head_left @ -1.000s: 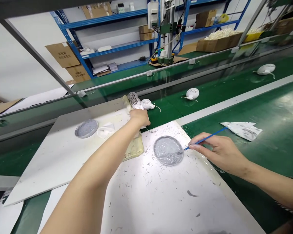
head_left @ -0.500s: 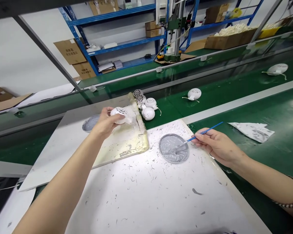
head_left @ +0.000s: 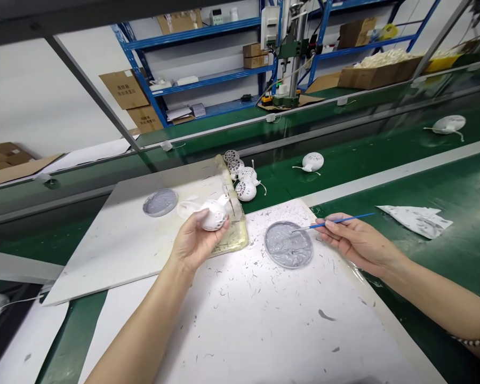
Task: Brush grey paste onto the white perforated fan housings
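A round white slotted part (head_left: 214, 215) is gripped between the thumb and fingers of my left hand (head_left: 195, 240), over the near right part of the left board. My right hand (head_left: 354, 238) pinches a thin blue brush (head_left: 340, 220), its tip pointing left at the upper part of a round dish of grey paste (head_left: 288, 245). That dish rests on a white sheet (head_left: 260, 314) marked with grey smears. Several similar white parts (head_left: 246, 190) lie in a cluster on the green surface just beyond the boards.
A second grey dish (head_left: 160, 202) sits on the left board (head_left: 116, 234). Single white parts lie farther right (head_left: 313, 161) and at far right (head_left: 448, 124). A stained white scrap (head_left: 416, 220) lies beyond my right hand. A metal rail (head_left: 92, 90) crosses the upper left.
My left hand has moved right and nearer with the white part, which is now turned differently. The brush lies flatter, its tip higher over the dish. The camera view has shifted slightly.
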A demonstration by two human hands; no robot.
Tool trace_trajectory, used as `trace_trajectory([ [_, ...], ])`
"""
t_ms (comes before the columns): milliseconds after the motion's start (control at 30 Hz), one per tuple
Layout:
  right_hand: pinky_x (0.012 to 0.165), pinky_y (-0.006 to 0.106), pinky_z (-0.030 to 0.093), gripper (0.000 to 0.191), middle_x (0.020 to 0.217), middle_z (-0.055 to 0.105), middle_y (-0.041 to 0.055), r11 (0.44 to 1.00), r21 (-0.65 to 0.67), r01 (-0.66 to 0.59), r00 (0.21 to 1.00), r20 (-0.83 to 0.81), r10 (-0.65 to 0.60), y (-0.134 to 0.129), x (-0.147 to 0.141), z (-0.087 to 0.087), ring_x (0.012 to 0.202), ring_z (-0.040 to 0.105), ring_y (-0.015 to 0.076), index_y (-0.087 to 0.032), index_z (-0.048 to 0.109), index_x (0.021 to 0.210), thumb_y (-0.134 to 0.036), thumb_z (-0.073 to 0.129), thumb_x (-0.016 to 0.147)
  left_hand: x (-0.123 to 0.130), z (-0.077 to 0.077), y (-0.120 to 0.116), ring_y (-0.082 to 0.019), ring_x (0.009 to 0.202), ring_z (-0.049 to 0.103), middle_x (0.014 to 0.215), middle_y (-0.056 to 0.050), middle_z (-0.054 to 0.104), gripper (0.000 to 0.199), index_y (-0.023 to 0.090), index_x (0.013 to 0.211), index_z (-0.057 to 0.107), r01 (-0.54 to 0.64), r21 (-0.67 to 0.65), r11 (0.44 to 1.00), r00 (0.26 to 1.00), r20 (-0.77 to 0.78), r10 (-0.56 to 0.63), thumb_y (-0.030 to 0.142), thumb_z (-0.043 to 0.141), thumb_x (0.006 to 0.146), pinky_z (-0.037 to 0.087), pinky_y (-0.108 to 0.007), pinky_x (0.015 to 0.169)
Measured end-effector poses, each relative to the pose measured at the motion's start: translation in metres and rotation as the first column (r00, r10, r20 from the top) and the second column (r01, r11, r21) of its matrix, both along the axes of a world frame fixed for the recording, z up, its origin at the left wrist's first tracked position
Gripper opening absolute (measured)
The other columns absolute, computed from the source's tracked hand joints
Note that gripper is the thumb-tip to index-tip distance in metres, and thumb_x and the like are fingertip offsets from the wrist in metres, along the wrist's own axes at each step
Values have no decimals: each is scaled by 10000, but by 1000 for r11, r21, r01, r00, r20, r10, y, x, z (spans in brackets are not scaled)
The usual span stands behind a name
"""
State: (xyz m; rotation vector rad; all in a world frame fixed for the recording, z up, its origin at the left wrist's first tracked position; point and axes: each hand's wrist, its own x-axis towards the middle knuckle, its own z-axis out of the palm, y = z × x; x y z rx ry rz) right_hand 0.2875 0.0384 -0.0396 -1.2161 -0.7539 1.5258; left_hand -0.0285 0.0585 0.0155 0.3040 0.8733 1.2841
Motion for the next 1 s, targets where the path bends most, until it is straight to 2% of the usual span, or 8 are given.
trace_trajectory([
  [133,825,281,611,171,919,752,35,998,59,7,998,55,-10,0,2,-3,824,716,150,-221,708,818,-298,818,713,5,-9,-18,-223,1024,642,1108,-48,637,543,211,1083,503,145,145,979,967,-229,-110,56,757,628,555,-398,914],
  [233,844,281,606,197,963,750,44,997,81,-9,995,101,1,1,4,-7,841,717,161,-220,710,839,-326,817,713,11,-15,-29,-140,826,627,936,27,625,717,265,1107,470,235,226,945,876,-471,-106,69,851,532,564,-301,782],
  [333,833,244,602,214,969,751,39,997,83,0,995,100,-9,2,4,-9,838,715,151,-221,708,832,-344,825,701,17,-18,-37,-118,755,603,844,36,603,730,260,1087,476,269,228,936,832,-544,-107,106,884,501,520,-214,673],
  [567,788,241,613,171,871,745,23,996,76,42,996,71,-47,5,5,-11,833,722,158,-223,697,792,-322,813,715,16,-9,-41,-292,1025,663,1141,-78,633,471,264,1162,486,338,70,939,939,43,-341,303,691,740,566,-392,783],
  [667,787,257,616,136,849,743,22,998,55,38,998,53,-41,6,5,-11,837,723,155,-232,696,784,-323,790,744,13,-4,-44,-313,1075,647,1141,-59,633,520,267,1169,520,331,70,941,934,115,-337,199,693,683,532,-507,911],
  [767,775,244,613,127,822,739,14,999,29,33,999,28,-34,6,4,-11,819,723,141,-237,692,763,-328,780,755,10,0,-48,-327,1086,633,1060,-36,639,487,275,1038,533,359,116,926,930,35,-365,121,731,620,547,-546,866],
  [900,733,278,626,148,801,735,18,999,11,31,1000,2,-31,4,3,-8,793,724,158,-236,679,743,-330,793,736,10,-1,-51,-257,957,650,1146,-47,619,440,263,982,527,411,138,901,897,-234,-374,139,774,639,581,-447,777],
  [1000,699,262,624,153,788,733,18,999,-1,33,999,-15,-33,3,1,-3,772,719,154,-235,676,740,-325,799,726,12,-5,-51,-185,823,635,1008,-44,633,419,245,1059,566,416,158,896,829,-471,-302,243,783,701,559,-355,769],
])
